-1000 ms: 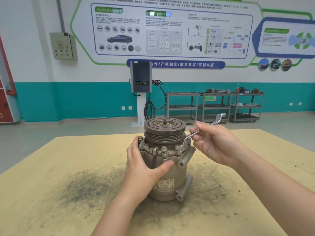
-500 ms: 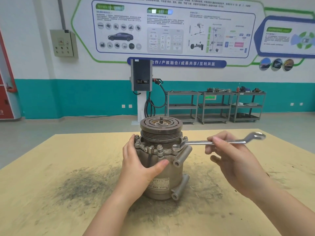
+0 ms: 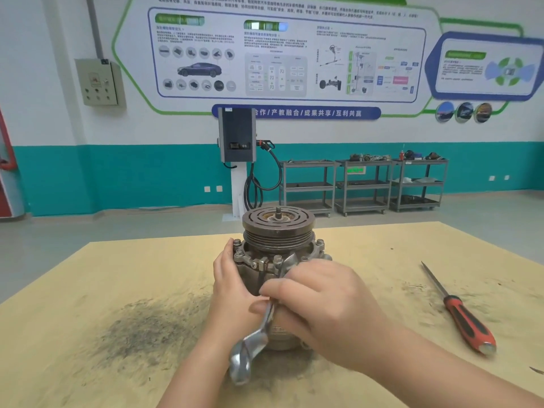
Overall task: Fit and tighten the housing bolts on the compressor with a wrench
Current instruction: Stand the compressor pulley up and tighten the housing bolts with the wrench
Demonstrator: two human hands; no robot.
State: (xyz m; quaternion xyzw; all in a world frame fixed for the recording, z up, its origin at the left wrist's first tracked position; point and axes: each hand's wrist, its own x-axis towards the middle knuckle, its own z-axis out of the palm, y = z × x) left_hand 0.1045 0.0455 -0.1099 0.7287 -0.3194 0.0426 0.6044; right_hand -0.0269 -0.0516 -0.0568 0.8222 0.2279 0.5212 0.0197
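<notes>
Compressor: stands upright on the table, near the middle; grooved pulley on top; a ring of housing bolts around the flange below it
Left hand: grip wrapped round the left side of the compressor body, fingers curled on it
Right hand: in front of the compressor on the near side; grip clenched round the wrench shank
Wrench: runs from the flange down towards the near edge; its free end hangs low and near; whether its far end sits on a bolt is hidden by the hand
Screwdriver: red and black handle; lies on the table well to the right
Table: dark grime smeared left of the compressor
</notes>
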